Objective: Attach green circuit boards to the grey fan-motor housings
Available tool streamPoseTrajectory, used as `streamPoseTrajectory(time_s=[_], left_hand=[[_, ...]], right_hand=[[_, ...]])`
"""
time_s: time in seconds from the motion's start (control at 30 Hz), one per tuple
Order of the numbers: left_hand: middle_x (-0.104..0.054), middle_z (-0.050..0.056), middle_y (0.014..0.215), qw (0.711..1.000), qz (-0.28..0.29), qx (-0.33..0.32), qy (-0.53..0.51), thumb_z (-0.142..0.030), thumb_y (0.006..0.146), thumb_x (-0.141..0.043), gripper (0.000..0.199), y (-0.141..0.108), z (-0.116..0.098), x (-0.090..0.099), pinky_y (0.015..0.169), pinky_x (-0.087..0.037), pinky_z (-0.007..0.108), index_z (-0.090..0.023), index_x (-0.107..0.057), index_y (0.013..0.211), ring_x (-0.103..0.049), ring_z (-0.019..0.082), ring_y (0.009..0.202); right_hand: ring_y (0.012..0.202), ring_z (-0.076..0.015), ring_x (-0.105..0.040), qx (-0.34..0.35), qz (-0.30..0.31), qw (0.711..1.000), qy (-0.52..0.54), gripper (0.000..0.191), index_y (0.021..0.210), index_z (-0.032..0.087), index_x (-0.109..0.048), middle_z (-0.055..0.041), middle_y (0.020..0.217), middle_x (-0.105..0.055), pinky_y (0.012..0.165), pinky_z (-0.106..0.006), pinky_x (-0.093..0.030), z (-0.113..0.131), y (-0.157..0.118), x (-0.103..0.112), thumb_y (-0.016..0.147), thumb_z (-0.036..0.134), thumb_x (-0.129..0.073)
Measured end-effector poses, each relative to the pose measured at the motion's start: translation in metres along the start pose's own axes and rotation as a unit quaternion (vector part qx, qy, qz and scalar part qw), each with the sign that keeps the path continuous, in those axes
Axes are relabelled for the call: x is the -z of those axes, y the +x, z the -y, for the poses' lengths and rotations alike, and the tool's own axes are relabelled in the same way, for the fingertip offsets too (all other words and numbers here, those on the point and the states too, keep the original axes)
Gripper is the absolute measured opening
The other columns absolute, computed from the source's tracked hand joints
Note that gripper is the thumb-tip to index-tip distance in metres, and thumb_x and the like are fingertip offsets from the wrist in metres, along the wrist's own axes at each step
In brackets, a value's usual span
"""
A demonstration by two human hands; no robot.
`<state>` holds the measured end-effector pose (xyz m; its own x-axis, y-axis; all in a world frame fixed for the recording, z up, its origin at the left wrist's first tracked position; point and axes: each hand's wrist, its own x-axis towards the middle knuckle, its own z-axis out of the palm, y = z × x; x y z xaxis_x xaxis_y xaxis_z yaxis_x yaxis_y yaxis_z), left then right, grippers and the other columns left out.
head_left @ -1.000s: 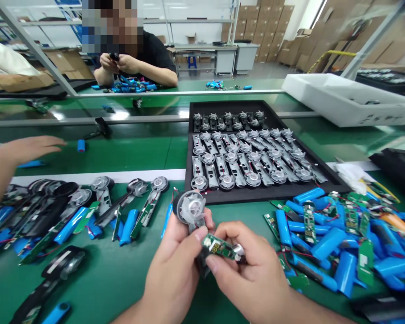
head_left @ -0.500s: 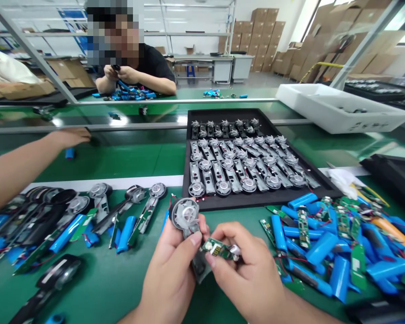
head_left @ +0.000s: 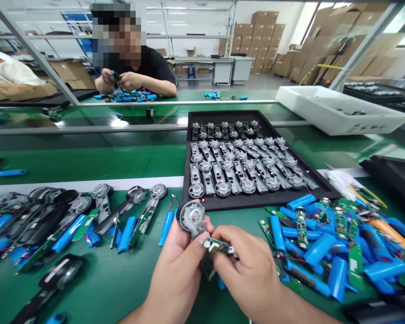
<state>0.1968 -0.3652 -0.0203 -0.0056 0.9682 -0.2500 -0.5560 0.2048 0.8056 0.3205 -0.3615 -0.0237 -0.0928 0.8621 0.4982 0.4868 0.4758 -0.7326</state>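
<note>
My left hand [head_left: 177, 270] is wrapped round a small fan housing [head_left: 192, 217], grey with a round motor end, its handle pointing down toward me. Between the thumb and fingers of my right hand [head_left: 248, 261] is a green circuit board [head_left: 218, 246] with a white connector, held against the housing's handle. Part of the handle and the board's far end are hidden by my fingers. Just left of my hands lies a blue battery cell [head_left: 167, 227] with thin red wires. A bit of blue also shows below my right hand.
A black foam tray [head_left: 229, 204] holds rows of similar housings. Blue cells with circuit boards [head_left: 324, 247] are heaped on the right, and assembled parts [head_left: 54, 202] on the left. A white bin [head_left: 344, 112] stands behind; a co-worker [head_left: 138, 67] sits across the bench.
Both hands have shifted slightly right, and the board has tilted closer to the housing. Another person's arm has left the view at left, and a blue cell now lies there.
</note>
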Motion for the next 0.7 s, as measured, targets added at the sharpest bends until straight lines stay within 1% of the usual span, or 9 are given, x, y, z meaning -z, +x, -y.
streamPoseTrajectory(time_s=[0.13, 0.23, 0.33, 0.43, 0.47, 0.53, 0.57, 0.63, 0.7], left_hand=[[-0.068, -0.001, 0.082, 0.999, -0.022, 0.008, 0.044, -0.024, 0.075, -0.086, 0.042, 0.004, -0.004, 0.004, 0.072, -0.052, 0.024, -0.027, -0.068, 0.113, -0.061, 0.015, 0.076], [-0.067, -0.002, 0.076, 0.997, 0.003, 0.024, 0.078, -0.026, 0.074, -0.086, 0.027, 0.005, -0.009, 0.005, 0.061, -0.049, 0.021, -0.022, -0.07, 0.095, -0.059, 0.013, 0.065], [-0.067, 0.0, 0.075, 0.995, 0.014, 0.022, 0.1, -0.028, 0.07, -0.088, 0.025, 0.004, -0.015, 0.003, 0.057, -0.048, 0.022, -0.019, -0.068, 0.083, -0.058, 0.013, 0.063], [-0.067, -0.001, 0.073, 0.994, -0.018, -0.003, 0.108, -0.023, 0.066, -0.09, 0.031, 0.003, -0.024, -0.002, 0.056, -0.047, 0.022, -0.019, -0.068, 0.088, -0.057, 0.012, 0.06], [-0.067, -0.002, 0.071, 0.994, -0.027, -0.015, 0.109, -0.022, 0.065, -0.089, 0.034, 0.003, -0.028, -0.003, 0.055, -0.046, 0.022, -0.019, -0.068, 0.091, -0.056, 0.012, 0.058], [-0.066, -0.003, 0.069, 0.992, -0.039, -0.038, 0.11, -0.018, 0.065, -0.088, 0.039, 0.004, -0.036, -0.003, 0.054, -0.044, 0.022, -0.02, -0.067, 0.098, -0.055, 0.011, 0.054], [-0.067, -0.003, 0.069, 0.992, -0.041, -0.044, 0.11, -0.017, 0.066, -0.087, 0.041, 0.004, -0.04, -0.003, 0.054, -0.043, 0.022, -0.02, -0.066, 0.101, -0.055, 0.011, 0.054], [-0.068, -0.003, 0.07, 0.992, -0.035, -0.039, 0.115, -0.016, 0.067, -0.086, 0.043, 0.005, -0.047, 0.0, 0.053, -0.043, 0.022, -0.021, -0.064, 0.104, -0.056, 0.012, 0.053], [-0.067, -0.003, 0.07, 0.992, -0.014, -0.014, 0.126, -0.018, 0.068, -0.087, 0.042, 0.006, -0.051, 0.002, 0.054, -0.044, 0.022, -0.022, -0.064, 0.103, -0.057, 0.012, 0.053]], right_hand=[[0.046, -0.013, -0.058, -0.058, -0.002, 0.998, 0.012, 0.02, 0.071, 0.022, -0.063, 0.0025, 0.057, -0.066, 0.047, -0.021, -0.043, 0.001, 0.003, 0.002, 0.074, 0.011, -0.047], [0.048, -0.0127, -0.056, -0.132, 0.04, 0.987, 0.084, 0.015, 0.069, 0.022, -0.062, 0.0025, 0.057, -0.065, 0.048, -0.021, -0.043, 0.002, 0.006, 0.005, 0.072, 0.013, -0.049], [0.047, -0.0117, -0.051, -0.207, 0.085, 0.96, 0.167, 0.01, 0.069, 0.022, -0.06, 0.0032, 0.057, -0.063, 0.046, -0.021, -0.039, 0.003, 0.009, 0.007, 0.072, 0.016, -0.053], [0.044, -0.0097, -0.04, -0.273, 0.112, 0.927, 0.23, 0.003, 0.075, 0.023, -0.057, 0.0074, 0.054, -0.05, 0.042, -0.02, -0.032, 0.005, 0.01, 0.009, 0.073, 0.021, -0.058], [0.044, -0.0093, -0.037, -0.287, 0.125, 0.915, 0.256, 0.008, 0.081, 0.023, -0.056, 0.0085, 0.055, -0.048, 0.042, -0.019, -0.03, 0.004, 0.009, 0.011, 0.074, 0.023, -0.06], [0.047, -0.0095, -0.035, -0.284, 0.152, 0.901, 0.29, 0.018, 0.094, 0.023, -0.057, 0.0085, 0.06, -0.046, 0.042, -0.02, -0.031, 0.003, 0.009, 0.015, 0.077, 0.028, -0.063], [0.049, -0.0101, -0.035, -0.265, 0.164, 0.904, 0.291, 0.018, 0.097, 0.023, -0.058, 0.0078, 0.062, -0.047, 0.044, -0.021, -0.032, 0.002, 0.009, 0.017, 0.081, 0.03, -0.062], [0.052, -0.0115, -0.038, -0.213, 0.181, 0.924, 0.259, 0.014, 0.094, 0.022, -0.062, 0.0058, 0.064, -0.047, 0.048, -0.023, -0.033, -0.001, 0.009, 0.023, 0.089, 0.034, -0.058], [0.054, -0.0122, -0.043, -0.168, 0.186, 0.945, 0.211, 0.02, 0.086, 0.021, -0.066, 0.0045, 0.063, -0.049, 0.051, -0.024, -0.035, -0.003, 0.011, 0.026, 0.094, 0.034, -0.053]])
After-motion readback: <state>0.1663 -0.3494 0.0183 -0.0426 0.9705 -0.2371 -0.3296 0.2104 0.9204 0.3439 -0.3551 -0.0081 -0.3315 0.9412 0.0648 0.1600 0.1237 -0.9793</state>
